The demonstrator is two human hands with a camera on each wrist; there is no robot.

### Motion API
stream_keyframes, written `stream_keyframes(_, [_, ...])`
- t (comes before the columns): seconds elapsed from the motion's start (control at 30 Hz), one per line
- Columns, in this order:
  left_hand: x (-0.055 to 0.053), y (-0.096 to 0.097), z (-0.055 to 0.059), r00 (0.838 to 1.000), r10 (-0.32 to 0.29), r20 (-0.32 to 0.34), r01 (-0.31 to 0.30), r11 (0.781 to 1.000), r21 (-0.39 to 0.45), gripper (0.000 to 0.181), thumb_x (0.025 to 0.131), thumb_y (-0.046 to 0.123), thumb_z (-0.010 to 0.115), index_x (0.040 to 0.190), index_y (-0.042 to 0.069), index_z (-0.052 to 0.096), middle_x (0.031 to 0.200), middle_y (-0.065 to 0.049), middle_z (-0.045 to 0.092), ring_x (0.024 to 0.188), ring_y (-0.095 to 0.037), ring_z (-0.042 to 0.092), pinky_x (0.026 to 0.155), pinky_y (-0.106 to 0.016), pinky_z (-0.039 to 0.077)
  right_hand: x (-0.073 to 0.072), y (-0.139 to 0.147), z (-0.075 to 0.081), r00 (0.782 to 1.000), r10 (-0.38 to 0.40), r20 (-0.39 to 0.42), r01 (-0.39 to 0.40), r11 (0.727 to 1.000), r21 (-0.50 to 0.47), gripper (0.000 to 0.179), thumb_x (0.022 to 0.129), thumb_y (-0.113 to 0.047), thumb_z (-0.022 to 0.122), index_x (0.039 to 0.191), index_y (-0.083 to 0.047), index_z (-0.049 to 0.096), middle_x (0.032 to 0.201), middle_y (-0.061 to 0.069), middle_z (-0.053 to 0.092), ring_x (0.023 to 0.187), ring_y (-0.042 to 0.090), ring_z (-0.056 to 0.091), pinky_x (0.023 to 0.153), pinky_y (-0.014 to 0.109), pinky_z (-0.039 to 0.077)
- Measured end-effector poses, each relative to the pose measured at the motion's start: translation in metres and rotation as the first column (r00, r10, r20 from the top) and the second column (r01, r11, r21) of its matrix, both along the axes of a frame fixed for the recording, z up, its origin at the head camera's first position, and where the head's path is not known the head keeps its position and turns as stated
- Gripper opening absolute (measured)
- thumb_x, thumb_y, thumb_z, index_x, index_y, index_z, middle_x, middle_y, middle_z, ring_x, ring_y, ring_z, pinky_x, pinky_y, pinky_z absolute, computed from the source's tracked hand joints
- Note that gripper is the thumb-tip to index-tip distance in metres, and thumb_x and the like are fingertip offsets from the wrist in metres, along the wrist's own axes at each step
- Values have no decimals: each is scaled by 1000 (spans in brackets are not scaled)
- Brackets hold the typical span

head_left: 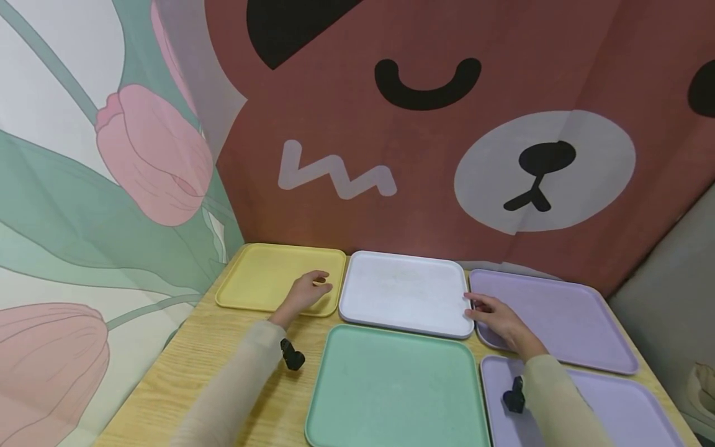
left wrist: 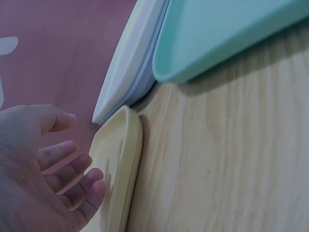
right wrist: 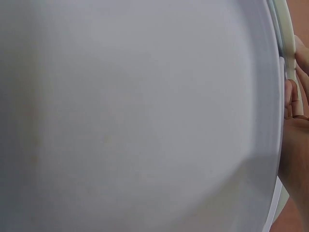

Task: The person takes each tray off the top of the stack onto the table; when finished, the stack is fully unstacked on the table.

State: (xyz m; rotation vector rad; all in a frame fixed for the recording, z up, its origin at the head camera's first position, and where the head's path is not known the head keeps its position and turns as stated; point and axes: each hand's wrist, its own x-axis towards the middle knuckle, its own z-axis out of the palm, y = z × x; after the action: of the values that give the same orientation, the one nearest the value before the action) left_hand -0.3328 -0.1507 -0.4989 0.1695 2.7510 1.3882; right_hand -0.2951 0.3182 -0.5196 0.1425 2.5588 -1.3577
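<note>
My left hand [head_left: 303,292] hovers over the right part of the yellow tray [head_left: 262,273], fingers loosely bent and holding nothing. In the left wrist view the open palm [left wrist: 29,159] faces the yellow tray's rim [left wrist: 126,145]. My right hand [head_left: 499,320] is at the right edge of the white tray [head_left: 402,292], thumb and fingertips at its rim. A bluish-lilac edge [left wrist: 140,84] shows beneath the white tray in the left wrist view. The right wrist view has the right hand [right wrist: 294,140] at the far right, its digits on either side of a pale rim [right wrist: 288,43].
A green tray [head_left: 396,391] lies in front of the white one. Two lilac trays, a back one [head_left: 564,316] and a front one [head_left: 625,403], lie on the right of the wooden table [head_left: 167,385]. A printed bear backdrop [head_left: 424,205] stands right behind.
</note>
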Motion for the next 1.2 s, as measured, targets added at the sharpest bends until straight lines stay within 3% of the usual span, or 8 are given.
stream_keyframes(0.43, [-3,20,-5,1000,-12,8,12,1000,-2,42,96,23,68,133,4,64,126,-18,64,114,-35,63,92,-45,54,1,0,-2,1000,3,-2,-3,998,-59,74,91,-38,76,152,-9,47,127,14,49,113,27,42,101,43,36])
stream_keyframes(0.87, [-3,34,-4,999,-5,33,8,996,-86,37,95,23,70,127,4,67,123,-16,64,112,-30,61,96,-46,52,2,-1,0,1000,-13,24,15,998,-65,71,93,-38,75,152,-11,47,128,14,48,114,29,41,103,45,34])
stream_keyframes(1.2, [-10,37,-8,999,-36,7,37,987,-155,39,91,21,74,124,2,69,115,-14,66,110,-29,60,99,-45,49,0,0,-1,1000,-21,23,22,998,-60,74,91,-41,76,152,-11,47,127,13,48,115,29,41,101,44,34])
